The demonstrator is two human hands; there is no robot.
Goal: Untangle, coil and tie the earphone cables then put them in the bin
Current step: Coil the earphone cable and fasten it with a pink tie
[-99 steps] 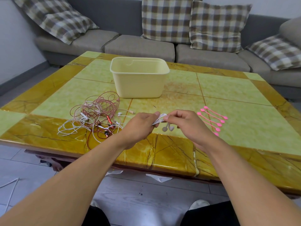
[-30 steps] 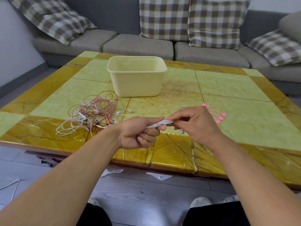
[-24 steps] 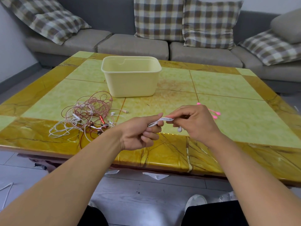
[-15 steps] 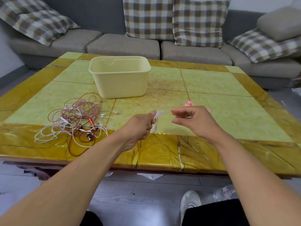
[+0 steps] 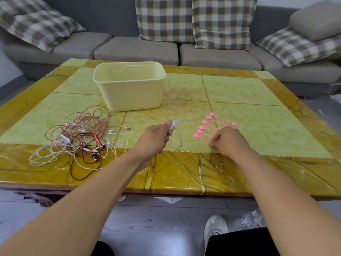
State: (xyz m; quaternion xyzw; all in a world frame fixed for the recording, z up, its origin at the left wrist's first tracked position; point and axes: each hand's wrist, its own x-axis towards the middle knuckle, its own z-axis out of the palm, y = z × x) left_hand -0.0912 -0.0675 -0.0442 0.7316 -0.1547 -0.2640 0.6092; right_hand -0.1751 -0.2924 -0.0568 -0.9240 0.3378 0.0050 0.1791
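Observation:
My left hand (image 5: 156, 137) grips a coiled white earphone cable (image 5: 175, 124) above the table, and its two earbuds (image 5: 180, 143) hang down below the fist. My right hand (image 5: 227, 139) rests on the near ends of several pink cable ties (image 5: 208, 126) and pinches the nearest one against the table. A tangle of pink, white and red earphone cables (image 5: 79, 133) lies at the left. The pale yellow bin (image 5: 129, 85) stands behind it, with nothing visible inside.
The yellow-green marble table (image 5: 249, 100) stretches wide, its front edge close to me. A grey sofa (image 5: 136, 48) with checked cushions runs behind it. My shoe (image 5: 215, 226) and a plastic bottle (image 5: 252, 220) are on the floor.
My right hand has let go of the white coil and moved right onto the pink ties. My left hand alone keeps the coil, earbuds now dangling.

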